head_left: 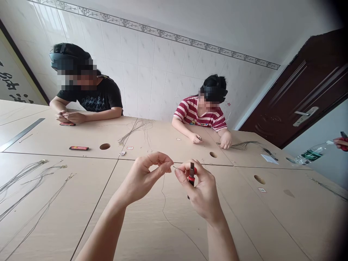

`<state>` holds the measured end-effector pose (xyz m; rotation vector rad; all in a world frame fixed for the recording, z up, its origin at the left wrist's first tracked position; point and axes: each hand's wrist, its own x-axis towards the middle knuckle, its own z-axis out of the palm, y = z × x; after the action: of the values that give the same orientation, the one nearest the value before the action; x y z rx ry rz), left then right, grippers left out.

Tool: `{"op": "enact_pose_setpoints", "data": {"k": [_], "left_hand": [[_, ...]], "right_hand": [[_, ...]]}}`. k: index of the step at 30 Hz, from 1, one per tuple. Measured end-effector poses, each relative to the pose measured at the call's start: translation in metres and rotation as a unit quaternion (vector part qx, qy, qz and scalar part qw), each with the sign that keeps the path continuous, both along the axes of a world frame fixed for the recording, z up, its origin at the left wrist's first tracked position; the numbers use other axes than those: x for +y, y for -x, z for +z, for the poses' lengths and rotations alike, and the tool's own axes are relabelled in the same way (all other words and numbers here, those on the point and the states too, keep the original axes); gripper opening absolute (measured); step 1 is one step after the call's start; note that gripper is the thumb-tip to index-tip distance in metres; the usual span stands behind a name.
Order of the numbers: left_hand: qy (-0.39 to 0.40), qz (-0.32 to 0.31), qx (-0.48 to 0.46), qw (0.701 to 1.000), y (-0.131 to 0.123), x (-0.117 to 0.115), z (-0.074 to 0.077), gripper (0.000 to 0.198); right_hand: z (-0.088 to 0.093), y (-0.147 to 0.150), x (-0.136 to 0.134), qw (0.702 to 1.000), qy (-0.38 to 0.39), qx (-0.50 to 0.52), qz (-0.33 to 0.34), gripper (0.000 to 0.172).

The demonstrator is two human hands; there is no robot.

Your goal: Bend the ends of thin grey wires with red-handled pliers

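My left hand (148,174) pinches the end of a thin wire (165,210) between thumb and forefinger. The wire hangs down and curls across the wooden table (130,232) toward me. My right hand (199,190) is closed round small red-handled pliers (191,176), whose dark jaws point up. Both hands are raised above the table's middle, fingertips nearly touching at the wire's end.
Bundles of wires (24,177) lie at the left and further wires (136,128) at the back. A metal ruler (21,134) lies far left. Two people sit opposite, working with wires. A plastic bottle (312,154) stands at the right. The table has several round holes (104,146).
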<state>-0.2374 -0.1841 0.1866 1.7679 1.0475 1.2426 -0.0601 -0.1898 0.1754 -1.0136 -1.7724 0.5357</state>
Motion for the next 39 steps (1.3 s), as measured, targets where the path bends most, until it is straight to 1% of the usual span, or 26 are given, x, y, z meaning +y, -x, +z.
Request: {"op": "enact_pose_setpoints", "data": {"k": [5, 9, 13, 16, 18, 21, 26, 33, 39], "left_hand": [[0.005, -0.003, -0.002, 1.000, -0.002, 0.001, -0.001, 0.022], [0.014, -0.007, 0.020, 1.000, 0.000, -0.001, 0.000, 0.021], [0.018, -0.022, 0.044, 0.999, 0.004, -0.001, 0.000, 0.020], [0.012, -0.029, 0.025, 0.999, 0.008, -0.001, 0.000, 0.015], [0.009, -0.044, 0.011, 0.999, 0.009, -0.001, 0.001, 0.015], [0.002, -0.058, 0.014, 0.998, 0.009, -0.002, 0.003, 0.011], [-0.005, -0.046, 0.032, 0.998, 0.009, -0.004, 0.004, 0.013], [0.004, -0.038, 0.062, 0.997, 0.009, -0.002, 0.003, 0.016], [-0.015, -0.026, 0.063, 0.998, 0.009, -0.003, 0.003, 0.017]], "right_hand": [[0.001, 0.001, -0.001, 1.000, -0.013, -0.008, 0.001, 0.018], [0.001, 0.001, -0.002, 1.000, -0.013, -0.007, 0.002, 0.018], [-0.001, -0.001, -0.002, 1.000, 0.001, 0.000, 0.003, 0.018], [0.000, -0.002, -0.001, 1.000, 0.010, 0.005, 0.011, 0.019], [0.000, -0.002, -0.001, 1.000, 0.020, 0.009, 0.020, 0.020], [0.002, -0.002, -0.003, 0.998, 0.041, 0.008, 0.042, 0.022], [0.004, -0.001, -0.004, 0.995, 0.069, 0.025, 0.074, 0.022], [0.007, 0.000, -0.005, 0.992, 0.084, 0.037, 0.084, 0.022], [0.005, -0.001, -0.004, 0.991, 0.089, 0.046, 0.087, 0.021]]}}
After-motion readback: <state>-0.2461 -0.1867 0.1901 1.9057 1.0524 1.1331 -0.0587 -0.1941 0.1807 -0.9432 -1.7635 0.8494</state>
